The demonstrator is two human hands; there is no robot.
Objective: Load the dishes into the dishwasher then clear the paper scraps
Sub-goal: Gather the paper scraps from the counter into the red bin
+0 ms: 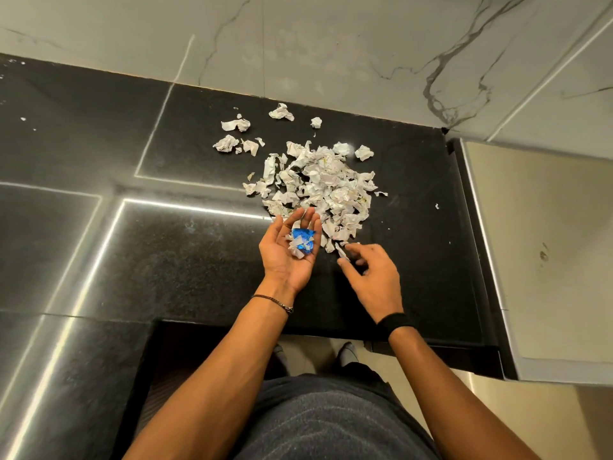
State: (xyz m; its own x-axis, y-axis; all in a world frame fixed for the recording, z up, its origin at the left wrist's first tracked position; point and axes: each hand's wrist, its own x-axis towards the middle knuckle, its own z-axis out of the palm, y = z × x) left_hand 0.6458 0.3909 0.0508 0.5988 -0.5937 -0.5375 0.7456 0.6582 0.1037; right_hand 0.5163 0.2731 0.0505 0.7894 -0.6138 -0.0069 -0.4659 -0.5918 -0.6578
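Paper scraps [325, 184] heaped beyond hands, left hand [288, 250] palm-up cradling some, right hand [374, 277] pinching one scrap [343, 253]

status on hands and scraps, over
Left hand palm up, carrying scraps and a blue piece. Right hand pinching one scrap at near edge of the pile. Strays behind it on the black counter. Nothing in the way.

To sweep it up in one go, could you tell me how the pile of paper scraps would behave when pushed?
The pile is loose crumpled pieces, so it would probably scatter rather than slide as one. The counter looks glossy, so pieces likely skid. The right hand pinches one scrap, suggesting lightness.
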